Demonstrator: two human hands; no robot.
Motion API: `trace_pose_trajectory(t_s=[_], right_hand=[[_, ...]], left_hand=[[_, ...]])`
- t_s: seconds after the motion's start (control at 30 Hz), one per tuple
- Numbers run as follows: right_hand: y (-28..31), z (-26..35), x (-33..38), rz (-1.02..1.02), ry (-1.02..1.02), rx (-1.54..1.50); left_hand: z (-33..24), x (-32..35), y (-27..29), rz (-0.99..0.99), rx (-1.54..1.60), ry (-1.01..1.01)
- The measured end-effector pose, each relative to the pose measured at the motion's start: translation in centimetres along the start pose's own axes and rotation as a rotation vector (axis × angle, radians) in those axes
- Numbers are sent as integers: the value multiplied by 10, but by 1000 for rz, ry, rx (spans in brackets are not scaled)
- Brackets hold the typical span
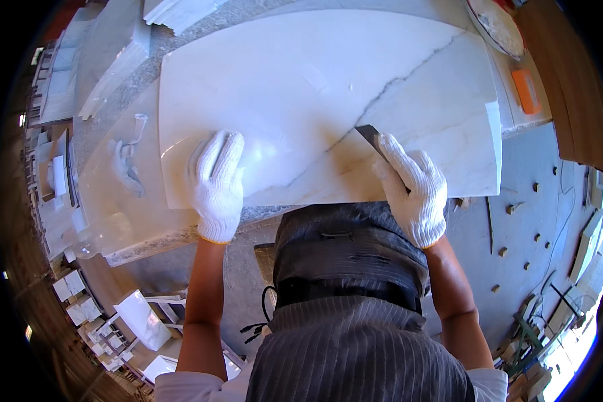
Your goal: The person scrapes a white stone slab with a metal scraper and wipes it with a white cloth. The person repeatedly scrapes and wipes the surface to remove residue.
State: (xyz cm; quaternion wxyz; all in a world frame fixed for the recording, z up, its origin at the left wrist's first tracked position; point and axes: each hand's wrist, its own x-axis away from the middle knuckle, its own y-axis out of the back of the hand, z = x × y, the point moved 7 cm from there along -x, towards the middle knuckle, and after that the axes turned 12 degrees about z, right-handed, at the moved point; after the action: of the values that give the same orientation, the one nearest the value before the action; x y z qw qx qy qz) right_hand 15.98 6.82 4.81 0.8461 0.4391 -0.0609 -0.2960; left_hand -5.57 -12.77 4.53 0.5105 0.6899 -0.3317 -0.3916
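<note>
A large polished white marble slab [281, 80] with a dark grey diagonal vein lies flat in front of me. My left hand [220, 181], in a white knit glove, rests near the slab's left front corner with its fingers stretched out. In my gloved right hand [415, 187] is a dark flat-bladed scraper [366, 136]. Its blade points up and left and is on or just over the slab, close to the vein. Part of the scraper is hidden by my fingers.
Pale stone slabs [114, 60] are stacked at the far left. A white round tub [496, 28] and an orange box-like object [526, 91] are at the far right, beside a brown board [573, 87]. Small blocks and a cable lie on the grey floor [509, 201] at right.
</note>
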Motion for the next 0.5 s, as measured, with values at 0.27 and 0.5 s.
trace_pose_trajectory(t_s=[0.27, 0.5], right_hand=[[4, 9, -1, 100, -38, -185], [-10, 22, 2, 286, -72, -546]], left_hand=[[29, 3, 8, -322, 933, 327], [60, 8, -1, -544, 1189, 471]])
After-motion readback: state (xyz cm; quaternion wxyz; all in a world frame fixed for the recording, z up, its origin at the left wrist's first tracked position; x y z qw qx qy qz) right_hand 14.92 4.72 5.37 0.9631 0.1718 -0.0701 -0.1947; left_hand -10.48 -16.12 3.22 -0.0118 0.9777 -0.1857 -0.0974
